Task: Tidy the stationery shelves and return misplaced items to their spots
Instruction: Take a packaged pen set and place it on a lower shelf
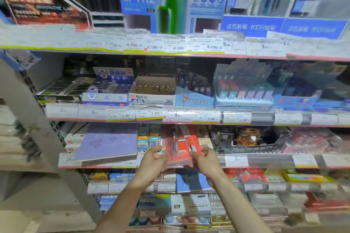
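step: both hands on the red pack (180, 145) at the third shelf's front edge; looks like it's being seated or pulled, can't tell which
left hand (154, 159): fingers curled on pack's left edge; thumb on top
right hand (203, 158): pinches pack's right edge; hands apart, one per side
pack: clear sleeve w/ a pen inside, tilted; sits over the price rail (265, 161)
next: prob. needs squaring into its slot; keep grip even
nearby: purple notebook (108, 142) left of pack, overhanging the rail; dark display box (246, 140) right of pack; eraser box (151, 92) above
in the way: neighbours crowd both sides; tight fit
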`<move>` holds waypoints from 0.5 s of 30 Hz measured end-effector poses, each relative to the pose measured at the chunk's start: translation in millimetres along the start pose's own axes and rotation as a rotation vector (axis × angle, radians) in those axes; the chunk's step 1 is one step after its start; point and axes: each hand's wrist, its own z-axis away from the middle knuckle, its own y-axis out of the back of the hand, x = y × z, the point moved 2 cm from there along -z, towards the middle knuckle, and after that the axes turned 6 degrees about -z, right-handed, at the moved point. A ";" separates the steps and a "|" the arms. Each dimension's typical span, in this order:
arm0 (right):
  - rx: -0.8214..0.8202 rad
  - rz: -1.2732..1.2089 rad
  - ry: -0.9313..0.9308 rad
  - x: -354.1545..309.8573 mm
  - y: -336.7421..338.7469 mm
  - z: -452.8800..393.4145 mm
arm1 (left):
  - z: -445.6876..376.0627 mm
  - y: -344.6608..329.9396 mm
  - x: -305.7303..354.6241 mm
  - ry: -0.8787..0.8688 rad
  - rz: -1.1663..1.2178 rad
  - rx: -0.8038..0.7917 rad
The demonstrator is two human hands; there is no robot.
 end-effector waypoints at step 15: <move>-0.115 0.153 -0.016 16.7 102.5 73.4 | -2.3 -15.0 -0.4 -0.107 0.119 -0.087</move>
